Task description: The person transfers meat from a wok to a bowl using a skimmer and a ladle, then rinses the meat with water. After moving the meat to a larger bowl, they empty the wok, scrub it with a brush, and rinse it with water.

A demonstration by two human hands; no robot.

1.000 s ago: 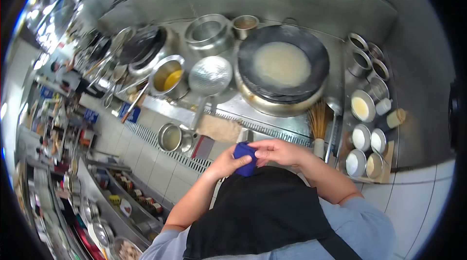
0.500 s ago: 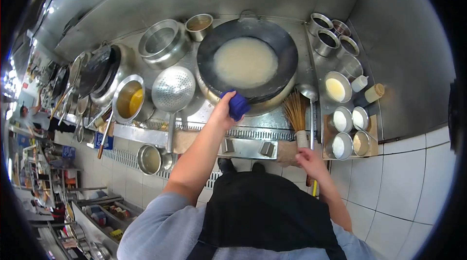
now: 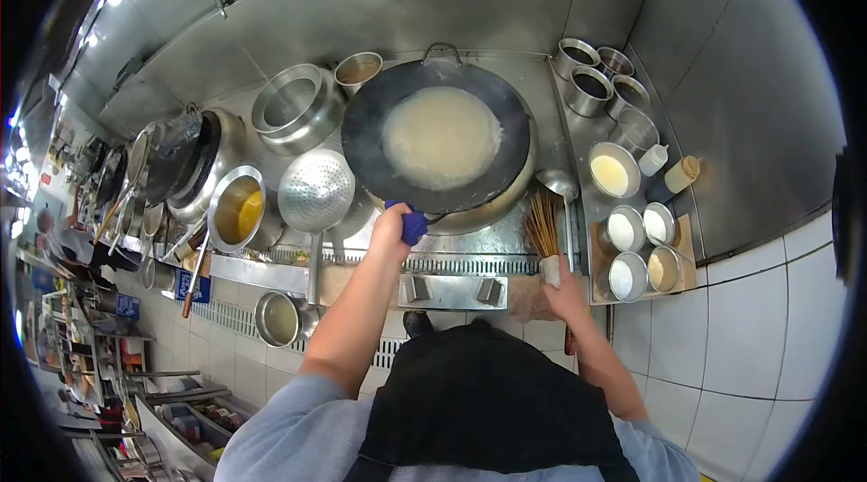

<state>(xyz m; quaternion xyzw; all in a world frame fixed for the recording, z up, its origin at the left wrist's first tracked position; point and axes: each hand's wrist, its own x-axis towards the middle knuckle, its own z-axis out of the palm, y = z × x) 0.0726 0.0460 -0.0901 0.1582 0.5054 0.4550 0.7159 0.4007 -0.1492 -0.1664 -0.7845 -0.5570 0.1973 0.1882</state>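
In the head view, my left hand (image 3: 389, 227) is closed around a bunched purple-blue cloth (image 3: 414, 227) at the near-left rim of a large dark wok (image 3: 366, 139). Cloudy, pale liquid (image 3: 442, 137) pools inside the wok, which sits on a round metal burner ring. Over at the stove's front edge, my right hand (image 3: 566, 294) grips the pale wrapped handle of a bamboo wok brush (image 3: 544, 227). The brush's bristles point away from me, beside a steel ladle (image 3: 557, 182). My fingers partly hide the handle.
A perforated strainer (image 3: 316, 189), a pot with yellow liquid (image 3: 239, 208) and stacked steel bowls (image 3: 289, 107) stand left of the wok. Right of it are several seasoning containers (image 3: 623, 229) and squeeze bottles (image 3: 682, 174). Control knobs (image 3: 489, 291) line the front.
My right hand has moved forward from beside the brush's handle onto it and closed. My left hand keeps the cloth at the wok's rim. The camera view has shifted slightly.
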